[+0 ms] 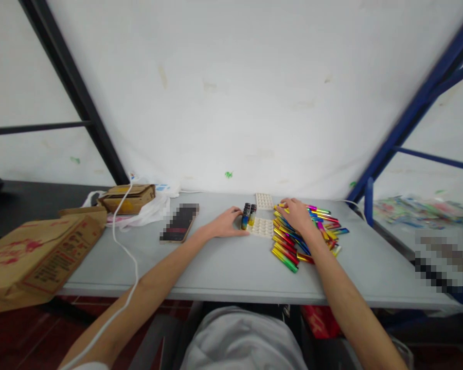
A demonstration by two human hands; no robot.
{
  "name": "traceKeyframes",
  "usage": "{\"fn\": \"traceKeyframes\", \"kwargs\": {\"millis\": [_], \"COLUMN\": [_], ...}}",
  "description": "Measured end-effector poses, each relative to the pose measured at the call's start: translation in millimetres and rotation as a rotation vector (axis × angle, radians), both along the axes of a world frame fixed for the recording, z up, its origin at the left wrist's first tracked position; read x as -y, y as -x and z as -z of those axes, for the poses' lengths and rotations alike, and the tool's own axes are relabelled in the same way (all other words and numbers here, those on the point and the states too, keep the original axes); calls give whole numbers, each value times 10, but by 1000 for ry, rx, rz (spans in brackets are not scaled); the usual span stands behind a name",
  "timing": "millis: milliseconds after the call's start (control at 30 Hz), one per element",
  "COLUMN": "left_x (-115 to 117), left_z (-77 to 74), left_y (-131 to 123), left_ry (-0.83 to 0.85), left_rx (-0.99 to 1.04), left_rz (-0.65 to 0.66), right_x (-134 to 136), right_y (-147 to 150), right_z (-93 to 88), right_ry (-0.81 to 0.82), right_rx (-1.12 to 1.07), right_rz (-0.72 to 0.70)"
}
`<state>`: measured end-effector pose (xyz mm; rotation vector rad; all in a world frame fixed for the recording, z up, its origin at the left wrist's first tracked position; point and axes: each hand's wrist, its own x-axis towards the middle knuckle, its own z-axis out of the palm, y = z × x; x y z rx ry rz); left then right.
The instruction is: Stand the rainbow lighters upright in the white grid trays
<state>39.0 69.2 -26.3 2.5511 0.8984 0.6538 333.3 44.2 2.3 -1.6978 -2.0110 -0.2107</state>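
Observation:
My left hand (228, 223) is curved around the left end of a white tray of round holes (263, 227), thumb at its front corner and fingers behind. At that end stand several shiny coloured tubes with black tops (245, 218), upright, perhaps lighters. My right hand (295, 211) lies over the far left part of a pile of shiny coloured tubes (287, 252). Its fingers are bent onto a yellow tube (282, 209); the grip is partly hidden. The piled tubes are yellow, red, green, blue and purple, lying flat and overlapping.
A second white holed tray (264, 200) lies behind, near the wall. Left of my left hand is a phone (179, 223). Farther left are a small cardboard box (129, 198), a plastic bag (158, 208) and a large carton (42, 252). A white cable (129, 257) crosses my left arm.

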Motion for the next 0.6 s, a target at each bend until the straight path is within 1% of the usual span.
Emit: {"fn": "traceKeyframes", "kwargs": {"millis": [33,67,133,200,333,467,600], "left_x": [1,3,12,21,23,7,-2], "left_z": [-2,-6,-17,-27,-30,-12,2], "left_y": [-1,-1,0,1,-1,-2,2], "left_ry": [2,6,18,30,35,23,12], "left_rx": [1,-2,-14,-26,-29,-20,-20], "left_rz": [1,1,-6,-16,-21,-18,-15], "right_x": [-17,-29,-42,-42,-22,14,29], "right_y": [-98,-186,-315,-367,-298,-173,-107], "right_z": [22,45,80,85,38,17,17], "right_ry": [41,99,206,273,318,273,304], "right_rx": [30,65,126,153,119,115,109], "right_rz": [61,94,111,94,64,55,41]}}
